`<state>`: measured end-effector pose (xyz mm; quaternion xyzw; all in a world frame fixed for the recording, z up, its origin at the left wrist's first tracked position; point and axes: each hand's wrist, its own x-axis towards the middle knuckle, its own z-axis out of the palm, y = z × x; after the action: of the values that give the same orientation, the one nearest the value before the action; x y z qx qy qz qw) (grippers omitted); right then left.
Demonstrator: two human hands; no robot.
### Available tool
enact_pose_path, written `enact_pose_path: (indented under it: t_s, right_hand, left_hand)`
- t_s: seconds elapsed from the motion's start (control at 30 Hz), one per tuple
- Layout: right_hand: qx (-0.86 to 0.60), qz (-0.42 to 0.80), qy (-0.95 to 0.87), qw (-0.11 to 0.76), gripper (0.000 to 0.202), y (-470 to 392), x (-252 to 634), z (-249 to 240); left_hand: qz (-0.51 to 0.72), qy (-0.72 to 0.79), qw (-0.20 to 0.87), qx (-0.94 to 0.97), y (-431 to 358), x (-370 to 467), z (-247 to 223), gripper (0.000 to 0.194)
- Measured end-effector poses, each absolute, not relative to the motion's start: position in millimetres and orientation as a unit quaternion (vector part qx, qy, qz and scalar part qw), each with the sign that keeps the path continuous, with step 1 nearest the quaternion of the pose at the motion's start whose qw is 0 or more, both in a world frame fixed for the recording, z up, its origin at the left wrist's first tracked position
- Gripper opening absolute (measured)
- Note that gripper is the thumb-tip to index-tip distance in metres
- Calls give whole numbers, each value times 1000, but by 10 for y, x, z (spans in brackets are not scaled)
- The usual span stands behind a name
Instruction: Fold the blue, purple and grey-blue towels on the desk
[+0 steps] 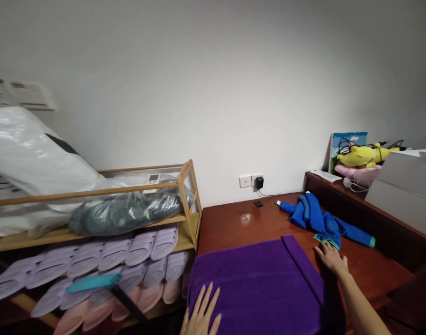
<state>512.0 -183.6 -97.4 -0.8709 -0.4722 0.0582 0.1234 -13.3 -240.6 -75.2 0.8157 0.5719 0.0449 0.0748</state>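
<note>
A purple cloth (255, 284) lies flat over the front of the reddish-brown tabletop, with a folded band along its right side. My left hand (201, 311) rests on its left front part, fingers spread. Beyond the cloth's right edge, my right hand (331, 258) reaches to a crumpled blue cloth (312, 214) with green trim. The fingers look stretched out and touch or nearly touch the green edge; the exact contact is hard to make out. Part of the blue cloth stretches right along the table.
Left stands a wooden shoe rack (190, 200) with lilac and pink slippers (115, 253) and plastic-wrapped bundles (129, 209). A turquoise-topped dark handle (94, 282) leans before it. Right, a raised ledge (373, 204) bears a yellow plush toy (362, 156) and grey boxes (404, 186). A black plug (259, 183) sits in the wall.
</note>
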Motion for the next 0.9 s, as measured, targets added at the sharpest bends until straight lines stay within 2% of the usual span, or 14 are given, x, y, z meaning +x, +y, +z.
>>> enact_pose_path:
  t_s: [0.13, 0.17, 0.27, 0.37, 0.43, 0.6, 0.73, 0.8, 0.9]
  right_hand:
    - [-844, 1, -514, 156, 59, -1840, 4381, -852]
    - [-794, 0, -575, 197, 58, -1937, 4096, -822]
    - [-654, 108, -710, 239, 57, -2395, 3311, -775]
    - [-568, 177, -783, 183, 57, -2801, 3048, -793]
    - [-581, 160, -784, 151, 55, -2912, 3252, -830]
    - [-726, 26, -677, 120, 59, -2831, 4408, -1030]
    - [-789, -34, -613, 24, 55, -2830, 5218, -1105]
    - [-812, -64, -579, -27, 51, -2860, 5470, -1085]
    - [-832, -123, -539, -45, 47, -2864, 5555, -1028]
  left_hand:
    - [40, 576, 65, 814, -2423, -118, -735, 52]
    - [39, 577, 64, 813, -2422, -117, -740, 52]
    - [47, 572, 57, 817, -2408, -120, -772, 52]
    - [46, 571, 53, 818, -2401, -113, -784, 52]
    - [31, 578, 54, 814, -2410, -100, -764, 52]
    - [3, 572, 57, 818, -2449, -88, -682, 51]
    - [12, 563, 64, 824, -2470, -105, -631, 51]
    - [24, 553, 74, 830, -2478, -123, -625, 51]
    - [40, 539, 83, 837, -2497, -172, -657, 51]
